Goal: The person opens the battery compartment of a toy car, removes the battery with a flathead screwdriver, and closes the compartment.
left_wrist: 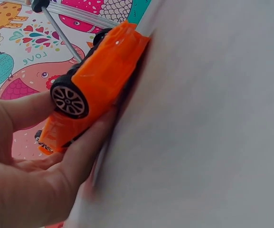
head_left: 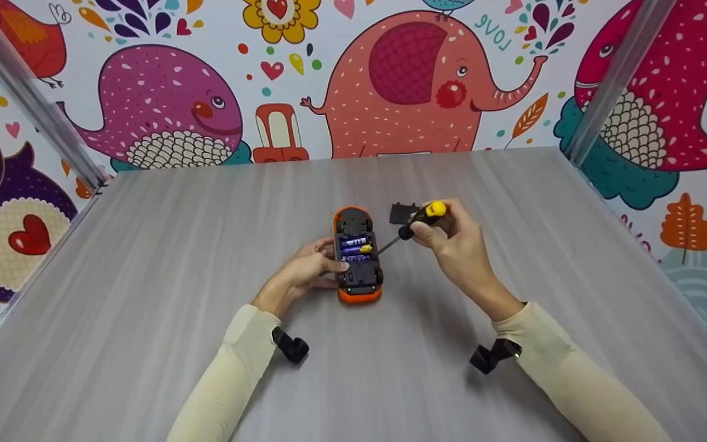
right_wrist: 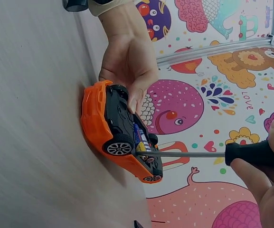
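Note:
An orange toy car (head_left: 361, 274) lies wheels-up on the table, its black underside showing. Purple-and-yellow batteries (head_left: 355, 250) sit in the uncovered compartment amidships. My left hand (head_left: 302, 267) grips the car from its left side; in the left wrist view the thumb is by a wheel (left_wrist: 69, 101) and fingers reach under the orange body. My right hand (head_left: 463, 248) holds a screwdriver (head_left: 425, 218) with a black and yellow handle. Its metal shaft (right_wrist: 189, 154) slants to the compartment's right edge beside the batteries; whether the tip touches a battery, I cannot tell.
A small black battery cover (head_left: 401, 213) lies on the table just beyond the screwdriver handle. The grey wood-grain table (head_left: 163, 258) meets printed cartoon panels (head_left: 304, 73) at the back and sides. Metal posts (head_left: 620, 80) stand at the back corners.

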Demonstrator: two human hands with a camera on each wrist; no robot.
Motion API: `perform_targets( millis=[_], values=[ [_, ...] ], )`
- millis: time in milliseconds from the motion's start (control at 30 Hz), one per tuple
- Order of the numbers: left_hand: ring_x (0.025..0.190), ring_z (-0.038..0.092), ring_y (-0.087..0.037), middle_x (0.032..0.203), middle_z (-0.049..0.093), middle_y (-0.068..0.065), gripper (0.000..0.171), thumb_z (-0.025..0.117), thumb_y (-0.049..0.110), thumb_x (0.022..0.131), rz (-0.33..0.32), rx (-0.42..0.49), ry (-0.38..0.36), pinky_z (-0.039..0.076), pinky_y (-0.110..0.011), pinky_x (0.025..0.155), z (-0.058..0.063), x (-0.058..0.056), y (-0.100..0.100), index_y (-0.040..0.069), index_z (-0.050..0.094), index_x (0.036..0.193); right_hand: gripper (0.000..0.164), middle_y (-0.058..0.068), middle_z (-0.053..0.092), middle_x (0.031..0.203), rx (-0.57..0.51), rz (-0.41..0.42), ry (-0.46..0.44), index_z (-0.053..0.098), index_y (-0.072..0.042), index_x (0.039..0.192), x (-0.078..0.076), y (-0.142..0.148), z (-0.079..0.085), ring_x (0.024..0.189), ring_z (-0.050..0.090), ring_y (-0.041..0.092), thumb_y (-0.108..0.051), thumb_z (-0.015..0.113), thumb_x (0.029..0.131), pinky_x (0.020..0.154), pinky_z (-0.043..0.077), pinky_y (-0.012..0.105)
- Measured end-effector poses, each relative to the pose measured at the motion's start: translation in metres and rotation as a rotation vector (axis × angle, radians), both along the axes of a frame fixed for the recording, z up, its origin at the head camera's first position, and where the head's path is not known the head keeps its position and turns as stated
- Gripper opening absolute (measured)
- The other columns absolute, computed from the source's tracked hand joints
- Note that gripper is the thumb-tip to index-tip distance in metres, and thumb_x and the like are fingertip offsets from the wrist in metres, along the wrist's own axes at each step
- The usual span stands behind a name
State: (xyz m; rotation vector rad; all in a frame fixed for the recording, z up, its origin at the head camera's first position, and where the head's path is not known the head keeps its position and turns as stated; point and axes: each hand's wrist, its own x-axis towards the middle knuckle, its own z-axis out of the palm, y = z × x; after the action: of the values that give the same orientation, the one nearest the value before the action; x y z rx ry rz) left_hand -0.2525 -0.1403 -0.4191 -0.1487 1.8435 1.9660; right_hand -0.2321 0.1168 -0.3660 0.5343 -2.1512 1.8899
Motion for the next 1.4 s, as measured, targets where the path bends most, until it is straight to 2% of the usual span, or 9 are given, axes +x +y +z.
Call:
perform_targets(
  millis=[200, 367, 633, 867, 1167, 1400],
  values=[
    [0.134, 0.052, -0.037, 0.157, 0.042, -0.016, 0.077, 0.059, -0.009, 0.089, -0.004, 0.001, 0.001, 0.048, -0.056, 0.107, -0.001, -0.001, -0.001, 0.007, 0.026, 0.157, 0.027, 0.010, 0.061, 0.105, -0.118, -0.007, -0.107, 0.052, 0.002, 0.119, -0.008, 0.006, -0.003, 0.097, 0.069, 0.013, 0.002, 0.063, 0.094, 0.079, 0.062, 0.030],
    [0.133, 0.053, -0.036, 0.156, 0.042, -0.017, 0.076, 0.059, -0.009, 0.089, -0.002, -0.005, 0.009, 0.049, -0.056, 0.106, -0.001, -0.001, 0.000, 0.006, 0.027, 0.156, 0.025, 0.008, 0.064, 0.109, -0.195, -0.016, -0.199, 0.050, -0.001, 0.119, -0.016, 0.013, -0.008, 0.102, 0.069, 0.013, -0.001, 0.061, 0.097, 0.080, 0.062, 0.032],
    [0.134, 0.053, -0.036, 0.157, 0.041, -0.017, 0.076, 0.060, -0.008, 0.089, 0.000, -0.025, 0.010, 0.048, -0.058, 0.107, -0.001, -0.001, -0.001, 0.005, 0.027, 0.156, 0.023, 0.008, 0.066, 0.111, -0.231, -0.047, -0.274, 0.050, -0.005, 0.119, -0.023, 0.022, -0.017, 0.101, 0.070, 0.010, -0.006, 0.059, 0.099, 0.079, 0.062, 0.031],
    [0.134, 0.053, -0.037, 0.158, 0.040, -0.017, 0.077, 0.059, -0.010, 0.089, 0.007, -0.016, 0.003, 0.048, -0.058, 0.107, -0.001, -0.001, 0.000, 0.006, 0.026, 0.157, 0.015, -0.001, 0.068, 0.099, -0.335, -0.075, -0.313, 0.049, -0.002, 0.117, -0.032, 0.026, -0.029, 0.093, 0.070, 0.008, -0.004, 0.052, 0.102, 0.078, 0.063, 0.032],
    [0.134, 0.052, -0.037, 0.159, 0.038, -0.016, 0.077, 0.058, -0.011, 0.089, 0.001, -0.005, 0.008, 0.047, -0.058, 0.107, 0.000, -0.001, -0.001, 0.006, 0.026, 0.157, 0.016, 0.001, 0.069, 0.100, -0.407, -0.073, -0.369, 0.049, 0.001, 0.118, -0.040, 0.032, -0.041, 0.100, 0.071, 0.014, -0.005, 0.047, 0.104, 0.083, 0.062, 0.032],
    [0.134, 0.052, -0.036, 0.159, 0.039, -0.016, 0.076, 0.058, -0.010, 0.090, -0.011, -0.001, 0.008, 0.046, -0.058, 0.108, -0.001, -0.001, -0.002, 0.007, 0.026, 0.157, 0.008, 0.001, 0.069, 0.096, -0.513, -0.022, -0.462, 0.048, -0.003, 0.109, -0.044, 0.036, -0.051, 0.088, 0.071, 0.010, -0.008, 0.042, 0.106, 0.085, 0.062, 0.031]
  ],
)
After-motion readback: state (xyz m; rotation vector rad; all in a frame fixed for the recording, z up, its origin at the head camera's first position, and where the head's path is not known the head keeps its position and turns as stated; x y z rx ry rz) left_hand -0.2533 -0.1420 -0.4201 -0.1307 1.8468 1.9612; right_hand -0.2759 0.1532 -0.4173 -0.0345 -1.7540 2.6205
